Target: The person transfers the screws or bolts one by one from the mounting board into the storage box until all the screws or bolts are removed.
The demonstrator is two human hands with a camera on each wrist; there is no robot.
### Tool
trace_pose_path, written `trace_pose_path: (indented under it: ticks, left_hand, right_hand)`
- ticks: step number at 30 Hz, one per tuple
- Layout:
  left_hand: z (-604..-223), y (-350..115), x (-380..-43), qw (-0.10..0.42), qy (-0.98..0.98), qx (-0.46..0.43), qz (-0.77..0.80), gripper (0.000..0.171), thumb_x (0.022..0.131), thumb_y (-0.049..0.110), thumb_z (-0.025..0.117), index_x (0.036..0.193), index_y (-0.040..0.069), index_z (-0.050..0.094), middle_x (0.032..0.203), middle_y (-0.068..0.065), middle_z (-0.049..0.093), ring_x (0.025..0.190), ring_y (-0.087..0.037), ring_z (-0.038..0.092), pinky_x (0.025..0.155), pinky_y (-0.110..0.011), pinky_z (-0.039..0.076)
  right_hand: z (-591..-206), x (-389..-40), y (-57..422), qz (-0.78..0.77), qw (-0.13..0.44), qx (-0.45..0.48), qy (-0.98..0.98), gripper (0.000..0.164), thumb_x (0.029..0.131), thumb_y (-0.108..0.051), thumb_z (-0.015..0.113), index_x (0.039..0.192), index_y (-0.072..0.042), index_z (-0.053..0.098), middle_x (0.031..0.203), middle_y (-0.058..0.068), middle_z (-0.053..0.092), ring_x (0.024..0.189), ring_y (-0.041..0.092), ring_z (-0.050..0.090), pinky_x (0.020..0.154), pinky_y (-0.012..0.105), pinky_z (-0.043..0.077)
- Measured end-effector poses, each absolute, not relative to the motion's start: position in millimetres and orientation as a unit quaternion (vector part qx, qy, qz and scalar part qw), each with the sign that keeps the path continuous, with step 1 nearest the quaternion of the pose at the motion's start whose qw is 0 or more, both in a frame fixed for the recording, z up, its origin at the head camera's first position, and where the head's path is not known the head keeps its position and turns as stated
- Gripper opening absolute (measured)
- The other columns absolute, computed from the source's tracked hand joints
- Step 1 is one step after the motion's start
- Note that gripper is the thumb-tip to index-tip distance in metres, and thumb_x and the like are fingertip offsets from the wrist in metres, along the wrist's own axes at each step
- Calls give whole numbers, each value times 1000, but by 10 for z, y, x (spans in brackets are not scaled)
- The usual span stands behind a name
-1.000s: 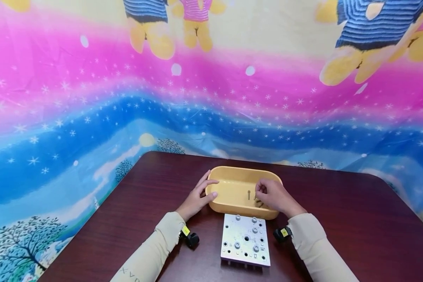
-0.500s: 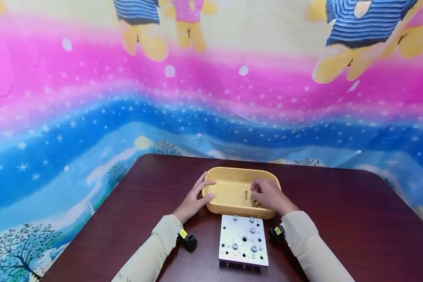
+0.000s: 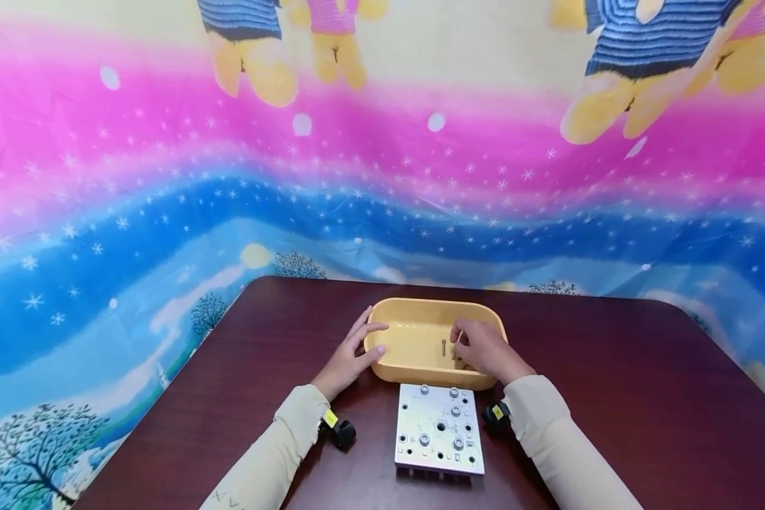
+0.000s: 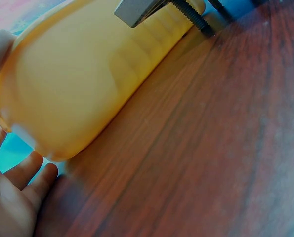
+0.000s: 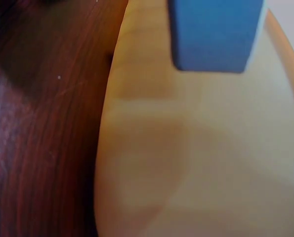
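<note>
My left hand (image 3: 346, 363) holds the left end of a yellow tray (image 3: 414, 373). Its thumb and index finger reach over the rim; in the left wrist view other fingers (image 4: 25, 170) lie along the outside. Inside the tray's right part, my right hand (image 3: 484, 348) has bent fingers pointing down beside small bolts. One bolt (image 3: 443, 347) lies just left of the fingertips, and part of another shows under them; whether it is pinched is hidden. The right wrist view shows the tray wall (image 5: 196, 163) but no hand.
A silver metal plate (image 3: 430, 425) with holes and several socket-head bolts stands before the tray, raised on threaded ends (image 4: 193, 17). Both wrists wear black cameras (image 3: 342, 433). The dark wooden table (image 3: 612, 368) meets a printed curtain (image 3: 382, 212) behind.
The head view has shifted slightly, moving everything a little leftward in it. My left hand keeps its place on the tray, and my right fingers stay low among the bolts.
</note>
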State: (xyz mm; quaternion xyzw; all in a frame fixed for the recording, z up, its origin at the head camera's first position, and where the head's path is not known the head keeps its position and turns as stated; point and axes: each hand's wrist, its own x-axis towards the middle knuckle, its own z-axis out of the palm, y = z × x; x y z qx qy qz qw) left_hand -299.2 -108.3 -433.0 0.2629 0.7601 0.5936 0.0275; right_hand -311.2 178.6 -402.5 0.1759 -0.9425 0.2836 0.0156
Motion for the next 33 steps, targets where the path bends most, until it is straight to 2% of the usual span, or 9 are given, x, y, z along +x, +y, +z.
trace_pose_path:
  ticks: [4,20,28,33]
  left_hand:
    - [-4355,-1076,-2958,34,759,264,594,45,97,15,57,139,1,48,161,2,3,147,-26,9,111,-49,28]
    - [-4331,-1084,-2937,34,766,259,587,46,98,17,57,140,3,48,160,4,4,147,-22,4,112,-49,24]
    - [-4318,-1094,-2942,28,766,250,592,40,97,17,58,136,13,52,160,5,7,147,-21,6,112,-48,24]
    - [-4317,-1083,-2965,24,762,255,595,42,97,17,59,137,8,51,161,3,6,147,-24,6,112,-48,24]
  right_hand:
    - [-4067,-3067,1779,287,8,162,-944,5,89,-2,58,93,-3,60,67,2,56,55,15,49,54,31,42]
    - [-4089,-3064,1740,297,11,124,-947,4,92,-6,61,94,-3,60,70,5,62,54,16,50,50,30,41]
    - [-4068,-3070,1712,296,18,120,-948,4,93,-5,59,96,-3,61,69,4,61,55,16,52,52,30,43]
    - [-4053,-3070,1717,299,18,112,-948,4,94,-5,58,96,-3,60,68,4,62,54,16,53,51,30,43]
